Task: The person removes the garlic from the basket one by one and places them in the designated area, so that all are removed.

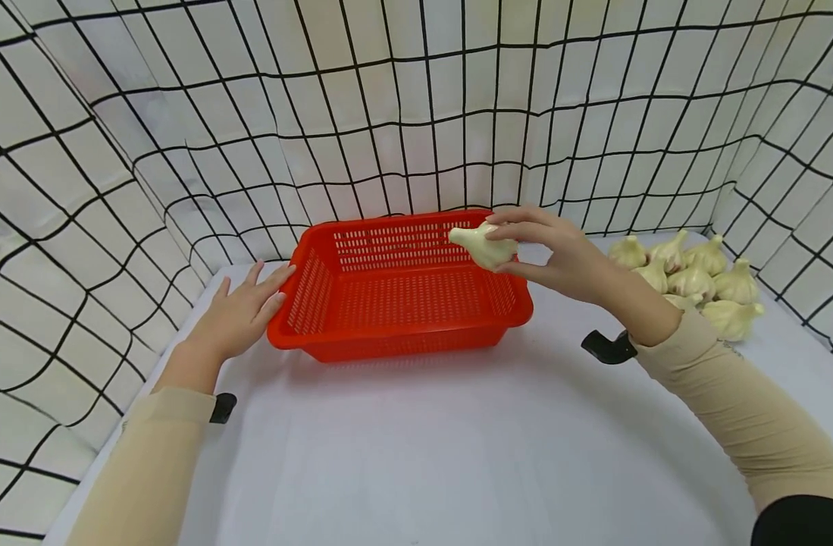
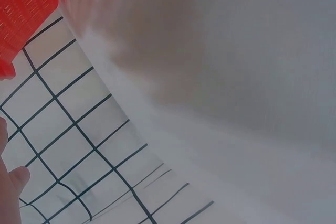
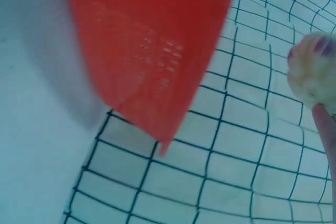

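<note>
A red perforated plastic basket point(image 1: 389, 331) stands on the white table. My right hand point(image 1: 559, 254) grips a garlic bulb point(image 1: 484, 246) between thumb and fingers, over the basket's right end, its stem pointing left. In the right wrist view, the bulb's point(image 3: 315, 72) purple-tinged underside shows at the right edge with one finger against it. At the basket's left rim, my left hand point(image 1: 242, 315) lies with fingers spread and extended, fingertips right at the rim. The basket's inside bottom shows no garlic in the head view.
Several garlic bulbs point(image 1: 692, 282) lie heaped at the right, beside my right forearm. Black wire grid panels point(image 1: 416, 98) over white sheeting enclose the back and both sides of the table point(image 1: 416, 447).
</note>
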`<action>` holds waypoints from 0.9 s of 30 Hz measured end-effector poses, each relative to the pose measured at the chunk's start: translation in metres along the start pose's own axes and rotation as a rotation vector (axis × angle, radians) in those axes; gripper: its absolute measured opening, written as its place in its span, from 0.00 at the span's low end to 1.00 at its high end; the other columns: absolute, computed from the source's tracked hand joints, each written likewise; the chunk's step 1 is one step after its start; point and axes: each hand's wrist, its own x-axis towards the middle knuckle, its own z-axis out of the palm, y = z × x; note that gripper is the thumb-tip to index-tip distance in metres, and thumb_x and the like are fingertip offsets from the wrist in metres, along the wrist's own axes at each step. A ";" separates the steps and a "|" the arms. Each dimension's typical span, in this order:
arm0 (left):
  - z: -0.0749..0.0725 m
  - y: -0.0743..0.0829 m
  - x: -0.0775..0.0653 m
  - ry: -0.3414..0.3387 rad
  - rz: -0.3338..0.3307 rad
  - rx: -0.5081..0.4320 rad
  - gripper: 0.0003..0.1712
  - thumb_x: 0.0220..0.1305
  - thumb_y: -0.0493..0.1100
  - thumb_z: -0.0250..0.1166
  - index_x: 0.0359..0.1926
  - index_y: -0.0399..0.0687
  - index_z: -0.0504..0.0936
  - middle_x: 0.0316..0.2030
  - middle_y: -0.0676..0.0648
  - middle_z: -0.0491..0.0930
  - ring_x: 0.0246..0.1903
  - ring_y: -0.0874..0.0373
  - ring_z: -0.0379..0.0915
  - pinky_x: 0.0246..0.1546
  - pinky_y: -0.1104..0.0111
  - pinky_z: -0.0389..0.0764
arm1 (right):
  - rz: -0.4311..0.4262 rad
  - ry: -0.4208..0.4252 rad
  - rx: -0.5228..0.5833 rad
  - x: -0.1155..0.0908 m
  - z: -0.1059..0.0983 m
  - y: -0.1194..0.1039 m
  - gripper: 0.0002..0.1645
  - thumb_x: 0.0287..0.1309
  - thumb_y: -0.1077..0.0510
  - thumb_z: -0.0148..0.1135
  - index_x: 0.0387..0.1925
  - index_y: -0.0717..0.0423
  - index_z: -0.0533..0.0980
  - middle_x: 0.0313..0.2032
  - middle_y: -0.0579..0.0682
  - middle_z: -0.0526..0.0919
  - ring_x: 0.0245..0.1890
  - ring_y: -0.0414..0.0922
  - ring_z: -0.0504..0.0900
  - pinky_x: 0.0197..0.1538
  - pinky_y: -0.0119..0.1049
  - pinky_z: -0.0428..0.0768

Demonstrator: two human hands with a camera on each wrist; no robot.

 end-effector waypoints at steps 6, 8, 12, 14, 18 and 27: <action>0.001 -0.001 0.000 0.009 0.007 -0.005 0.36 0.82 0.61 0.36 0.83 0.54 0.49 0.79 0.39 0.52 0.79 0.36 0.30 0.70 0.31 0.28 | 0.001 0.106 -0.066 -0.028 -0.010 0.005 0.33 0.38 0.78 0.80 0.51 0.66 0.83 0.55 0.62 0.82 0.56 0.55 0.80 0.59 0.23 0.75; 0.001 0.000 0.000 0.011 0.007 -0.003 0.36 0.82 0.61 0.36 0.83 0.54 0.49 0.79 0.39 0.52 0.79 0.36 0.30 0.70 0.31 0.28 | 0.010 0.125 -0.073 -0.034 -0.015 0.006 0.34 0.36 0.77 0.81 0.51 0.66 0.83 0.55 0.62 0.82 0.56 0.54 0.80 0.59 0.24 0.75; 0.001 0.000 0.000 0.007 0.000 -0.002 0.37 0.82 0.61 0.36 0.83 0.53 0.48 0.79 0.39 0.52 0.79 0.36 0.30 0.70 0.31 0.28 | 0.022 0.139 -0.090 -0.045 -0.022 0.008 0.29 0.45 0.68 0.81 0.52 0.64 0.83 0.56 0.60 0.82 0.56 0.52 0.80 0.59 0.23 0.74; 0.002 0.000 0.000 0.007 -0.002 -0.001 0.37 0.82 0.61 0.36 0.83 0.53 0.49 0.79 0.38 0.52 0.79 0.36 0.30 0.70 0.31 0.29 | 0.029 0.150 -0.100 -0.051 -0.023 0.009 0.24 0.55 0.57 0.77 0.52 0.63 0.84 0.56 0.60 0.83 0.56 0.51 0.80 0.59 0.22 0.74; 0.004 0.000 0.000 0.005 -0.003 -0.005 0.37 0.81 0.62 0.36 0.83 0.53 0.49 0.78 0.36 0.52 0.79 0.36 0.30 0.70 0.31 0.29 | 0.063 0.171 -0.130 -0.063 -0.027 0.011 0.34 0.62 0.37 0.65 0.52 0.63 0.84 0.55 0.60 0.83 0.55 0.43 0.80 0.54 0.19 0.75; 0.003 -0.001 0.000 0.016 -0.004 -0.009 0.37 0.81 0.62 0.36 0.83 0.53 0.49 0.78 0.36 0.53 0.79 0.36 0.30 0.70 0.31 0.29 | 0.158 0.259 -0.044 -0.087 -0.042 0.016 0.41 0.56 0.34 0.68 0.47 0.71 0.83 0.54 0.60 0.83 0.57 0.35 0.79 0.55 0.21 0.77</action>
